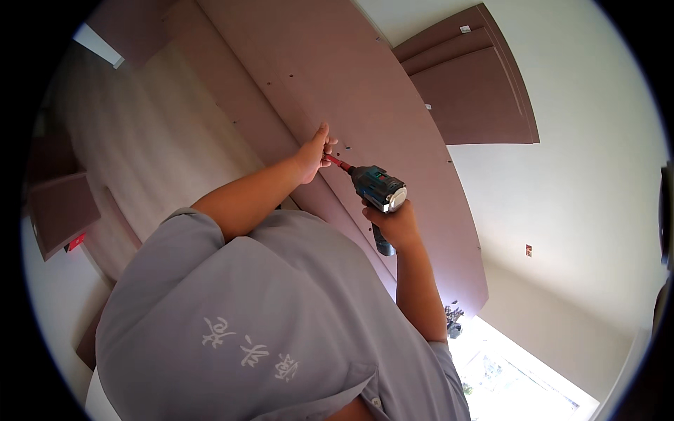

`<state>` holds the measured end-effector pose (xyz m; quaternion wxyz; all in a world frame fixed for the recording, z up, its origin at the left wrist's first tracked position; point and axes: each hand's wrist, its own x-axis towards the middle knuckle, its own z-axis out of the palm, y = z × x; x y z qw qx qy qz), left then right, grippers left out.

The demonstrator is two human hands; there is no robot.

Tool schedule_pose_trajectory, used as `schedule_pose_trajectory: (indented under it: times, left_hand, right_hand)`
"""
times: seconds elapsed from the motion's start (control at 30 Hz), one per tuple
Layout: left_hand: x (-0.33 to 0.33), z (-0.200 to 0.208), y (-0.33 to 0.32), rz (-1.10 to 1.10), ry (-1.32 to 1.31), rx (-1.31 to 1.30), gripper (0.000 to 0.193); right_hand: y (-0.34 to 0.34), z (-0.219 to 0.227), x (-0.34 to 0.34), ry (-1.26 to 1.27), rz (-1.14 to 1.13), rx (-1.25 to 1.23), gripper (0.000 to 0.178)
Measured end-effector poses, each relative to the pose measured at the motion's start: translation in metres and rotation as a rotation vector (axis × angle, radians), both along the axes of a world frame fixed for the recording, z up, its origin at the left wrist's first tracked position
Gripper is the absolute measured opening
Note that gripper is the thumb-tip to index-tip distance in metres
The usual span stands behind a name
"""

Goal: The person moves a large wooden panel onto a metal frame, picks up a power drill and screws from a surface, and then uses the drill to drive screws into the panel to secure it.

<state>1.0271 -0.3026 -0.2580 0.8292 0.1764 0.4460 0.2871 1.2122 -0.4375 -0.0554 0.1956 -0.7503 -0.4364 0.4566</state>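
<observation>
My right hand [397, 223] is wrapped round the grip of a dark teal and black cordless drill driver [378, 185], whose battery end shows below the fist. From its nose a long red driver bit [338, 163] reaches up and left. The fingers of my left hand [314, 156] are curled at the tip of that bit, with the thumb stuck out. Whether a screw sits between those fingers is too small to see. Behind both hands stretches a large mauve-brown board [351, 77], with several small dark holes [291, 75] in its face.
More brown panels [470, 98] lean at the upper right against the pale wall [576, 119]. To the left lie a wood-toned floor [140, 126] and another brown panel [62, 210]. Bright light comes through an opening [519, 372] at lower right, near a dark cluster [454, 319] by the board's end.
</observation>
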Motion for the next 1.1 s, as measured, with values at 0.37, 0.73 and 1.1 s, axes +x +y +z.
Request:
schedule_pose_trajectory:
  times: [0.37, 0.73, 1.1]
  left_hand:
    - [0.012, -0.013, -0.014, -0.082, -0.036, 0.050, 0.082]
    - [-0.040, 0.023, 0.027, -0.671, 0.998, 1.026, 0.070]
    - [-0.061, 0.065, -0.026, -0.867, 1.255, 1.406, 0.075]
  right_hand:
    - [0.005, -0.012, -0.003, -0.379, 0.141, -0.082, 0.042]
    - [0.019, -0.016, 0.008, -0.434, 0.154, -0.194, 0.040]
    - [0.050, 0.066, -0.017, -0.705, 0.582, -0.369, 0.033]
